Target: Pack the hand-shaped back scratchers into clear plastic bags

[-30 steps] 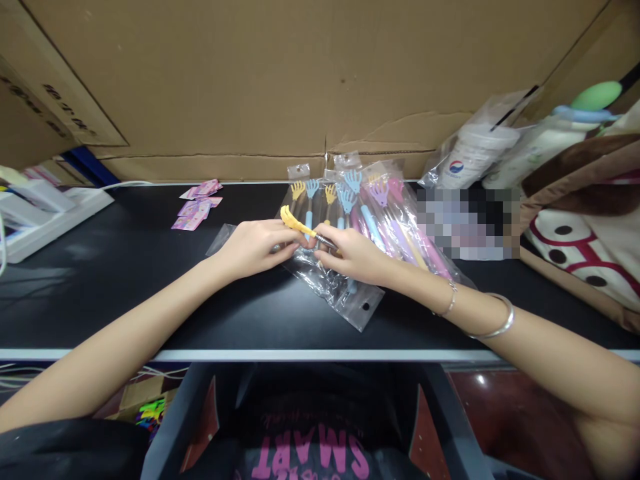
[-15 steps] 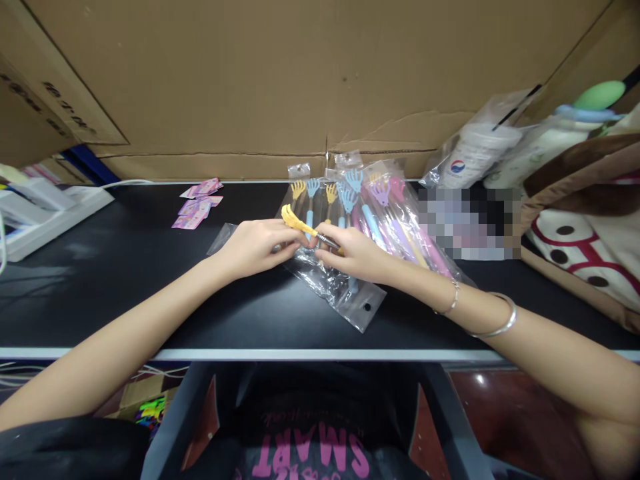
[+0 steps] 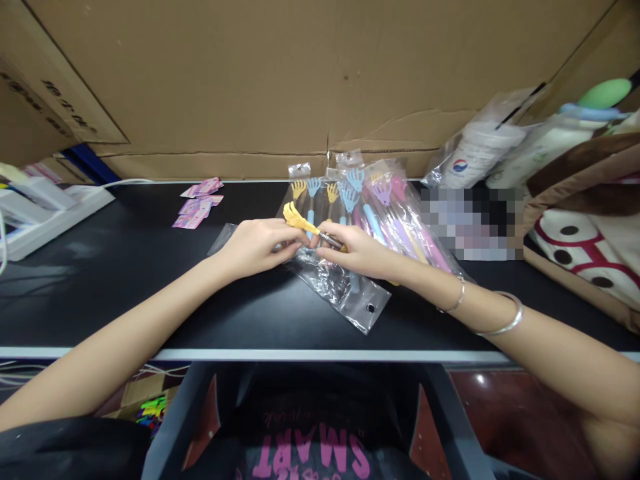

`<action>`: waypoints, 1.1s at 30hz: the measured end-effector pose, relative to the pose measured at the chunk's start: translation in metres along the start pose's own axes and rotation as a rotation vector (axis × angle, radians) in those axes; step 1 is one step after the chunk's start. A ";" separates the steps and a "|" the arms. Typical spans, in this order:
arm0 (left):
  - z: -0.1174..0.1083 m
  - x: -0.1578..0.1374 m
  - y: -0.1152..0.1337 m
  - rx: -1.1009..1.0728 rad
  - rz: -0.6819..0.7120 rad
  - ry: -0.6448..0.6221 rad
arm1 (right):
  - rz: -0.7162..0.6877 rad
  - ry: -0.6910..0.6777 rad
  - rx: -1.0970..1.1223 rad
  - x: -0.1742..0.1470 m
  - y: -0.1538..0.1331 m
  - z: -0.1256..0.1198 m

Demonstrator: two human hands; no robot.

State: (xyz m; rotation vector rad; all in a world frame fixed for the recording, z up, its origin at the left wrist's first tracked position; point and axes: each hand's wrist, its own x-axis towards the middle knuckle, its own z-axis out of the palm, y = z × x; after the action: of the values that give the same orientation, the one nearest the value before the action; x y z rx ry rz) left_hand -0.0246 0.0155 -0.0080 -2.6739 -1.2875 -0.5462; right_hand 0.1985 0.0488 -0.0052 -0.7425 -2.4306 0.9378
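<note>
A yellow back scratcher point(image 3: 299, 219) with a claw-shaped head and a short metal shaft lies slanted in my right hand point(image 3: 357, 251), whose fingers are closed around its shaft and handle. My left hand point(image 3: 260, 243) is closed just left of it, thumb and fingers pinching a clear plastic bag point(image 3: 345, 297) under the scratcher's head. The fingertips of both hands nearly meet, and exact contact is partly hidden. Behind them lie several bagged back scratchers point(image 3: 380, 217) in blue, yellow, purple and pink, heads toward the cardboard wall.
Pink printed cards point(image 3: 197, 205) lie at the back left of the black table point(image 3: 125, 287). A white power strip point(image 3: 60, 217) is at far left. On the right stand a bagged cup point(image 3: 465, 157), a bottle point(image 3: 555, 147) and a brown-and-white bag point(image 3: 590, 233). Cardboard point(image 3: 250, 80) walls the back.
The yellow back scratcher and my right hand have shifted very slightly right, with a little more of the handle showing. My left hand stays almost in place.
</note>
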 end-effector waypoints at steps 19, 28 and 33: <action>-0.001 -0.001 0.006 -0.018 0.022 0.045 | -0.026 -0.005 0.000 0.001 0.000 0.001; 0.000 0.000 0.006 0.010 0.018 0.055 | -0.020 -0.020 -0.055 -0.001 0.002 0.000; 0.001 -0.001 0.004 0.038 0.053 0.070 | -0.047 -0.013 -0.121 -0.002 0.001 0.002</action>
State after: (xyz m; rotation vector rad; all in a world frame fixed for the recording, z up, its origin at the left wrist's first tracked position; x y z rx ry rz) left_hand -0.0218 0.0130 -0.0095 -2.6250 -1.1937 -0.5969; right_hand 0.1993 0.0476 -0.0078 -0.7197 -2.5226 0.7863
